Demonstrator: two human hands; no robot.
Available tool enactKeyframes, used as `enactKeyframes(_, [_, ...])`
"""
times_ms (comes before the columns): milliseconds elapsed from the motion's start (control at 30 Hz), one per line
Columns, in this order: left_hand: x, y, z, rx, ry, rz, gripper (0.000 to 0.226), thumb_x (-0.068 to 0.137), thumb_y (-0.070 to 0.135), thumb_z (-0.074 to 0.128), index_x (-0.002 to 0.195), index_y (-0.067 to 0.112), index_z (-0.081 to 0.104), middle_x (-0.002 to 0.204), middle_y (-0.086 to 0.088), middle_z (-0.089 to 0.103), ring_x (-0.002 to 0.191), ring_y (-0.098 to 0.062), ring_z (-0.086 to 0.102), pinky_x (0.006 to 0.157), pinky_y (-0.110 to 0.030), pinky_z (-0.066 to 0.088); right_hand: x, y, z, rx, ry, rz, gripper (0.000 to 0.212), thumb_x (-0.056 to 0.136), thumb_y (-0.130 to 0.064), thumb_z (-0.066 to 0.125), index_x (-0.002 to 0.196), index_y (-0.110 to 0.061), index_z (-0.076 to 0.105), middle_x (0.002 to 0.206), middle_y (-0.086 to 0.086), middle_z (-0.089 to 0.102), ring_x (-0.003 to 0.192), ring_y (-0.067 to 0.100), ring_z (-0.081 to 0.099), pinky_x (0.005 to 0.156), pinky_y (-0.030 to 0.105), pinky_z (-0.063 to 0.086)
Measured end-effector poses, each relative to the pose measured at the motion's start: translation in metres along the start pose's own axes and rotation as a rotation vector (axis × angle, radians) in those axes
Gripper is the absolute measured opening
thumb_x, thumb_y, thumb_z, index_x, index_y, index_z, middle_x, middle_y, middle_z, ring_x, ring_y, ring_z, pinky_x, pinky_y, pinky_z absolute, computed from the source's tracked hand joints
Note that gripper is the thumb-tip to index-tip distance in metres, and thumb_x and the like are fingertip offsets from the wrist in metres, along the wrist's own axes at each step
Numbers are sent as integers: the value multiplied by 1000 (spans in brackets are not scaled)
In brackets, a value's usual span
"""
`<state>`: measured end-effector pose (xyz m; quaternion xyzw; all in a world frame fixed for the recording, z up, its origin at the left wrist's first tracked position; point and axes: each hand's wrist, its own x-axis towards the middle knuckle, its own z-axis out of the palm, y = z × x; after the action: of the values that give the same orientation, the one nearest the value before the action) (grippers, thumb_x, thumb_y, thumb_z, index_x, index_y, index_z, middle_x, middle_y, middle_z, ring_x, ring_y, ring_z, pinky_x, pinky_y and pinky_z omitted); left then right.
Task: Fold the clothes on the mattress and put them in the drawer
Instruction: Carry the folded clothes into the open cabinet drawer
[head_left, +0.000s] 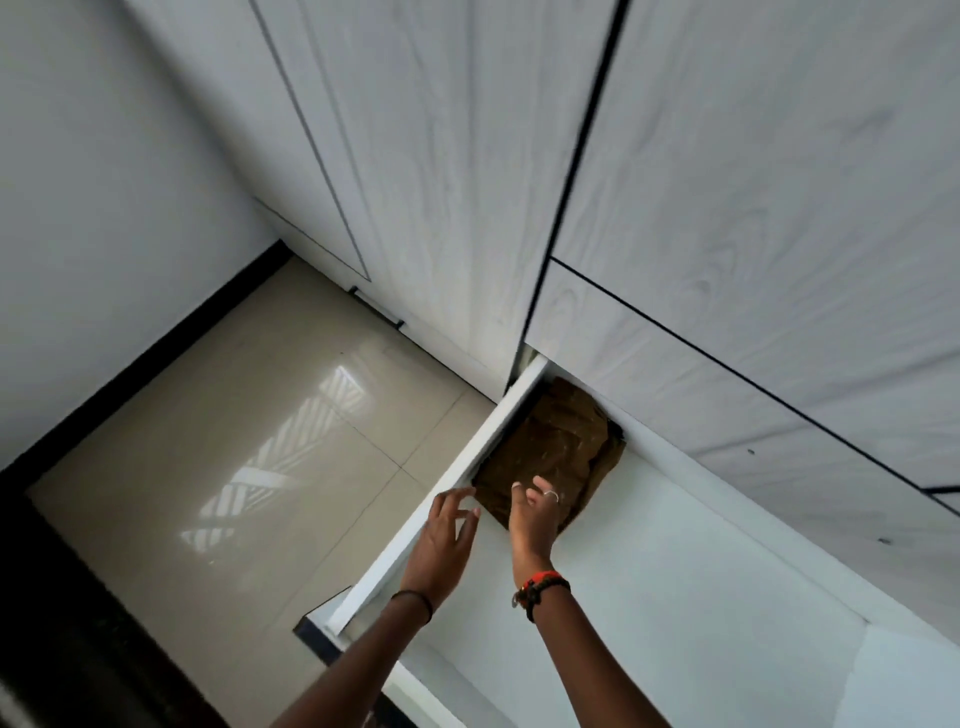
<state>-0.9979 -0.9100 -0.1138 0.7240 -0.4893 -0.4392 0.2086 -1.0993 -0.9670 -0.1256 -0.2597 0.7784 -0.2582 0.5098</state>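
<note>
A white drawer (457, 462) stands pulled out from the bottom of a pale wood-grain wardrobe. A folded brown garment (556, 441) lies in the drawer's far left corner, partly under the wardrobe front. My right hand (532, 514) hovers at the garment's near edge with fingers spread, a ring on one finger and red and black bands on the wrist. My left hand (444, 540) is over the drawer's left wall, fingers apart and holding nothing. The mattress is out of view.
The wardrobe doors (727, 182) rise behind the drawer. A black handle (376, 307) sits on a lower panel to the left. Glossy beige floor tiles (234, 441) lie left of the drawer, edged by a dark skirting and white wall (104, 208).
</note>
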Motion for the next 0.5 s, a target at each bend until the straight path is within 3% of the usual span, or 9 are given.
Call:
enactKeyframes(167, [-35, -17, -48, -169, 283, -56, 24, 99, 28, 43, 122, 26, 50, 122, 5, 48, 97, 6, 55, 75, -3, 39, -61, -8, 37, 36, -82, -165, 32, 94, -7, 50, 126, -2, 50, 119, 19, 59, 108, 26, 59, 80, 23, 42])
enactKeyframes(333, [-71, -52, -89, -325, 505, -188, 21, 99, 27, 44, 118, 28, 50, 121, 4, 47, 99, -2, 55, 79, -19, 40, -121, -2, 82, -24, -208, -275, 31, 92, -5, 50, 123, -6, 52, 115, 11, 59, 100, 19, 58, 79, 21, 43])
enactKeyframes(500, [-116, -98, -127, -402, 646, -293, 29, 98, 29, 44, 125, 19, 49, 126, 0, 46, 101, -8, 54, 81, -20, 39, -178, 16, 132, -164, -342, -351, 28, 91, -7, 50, 118, -8, 55, 112, 8, 60, 97, 16, 57, 79, 18, 38])
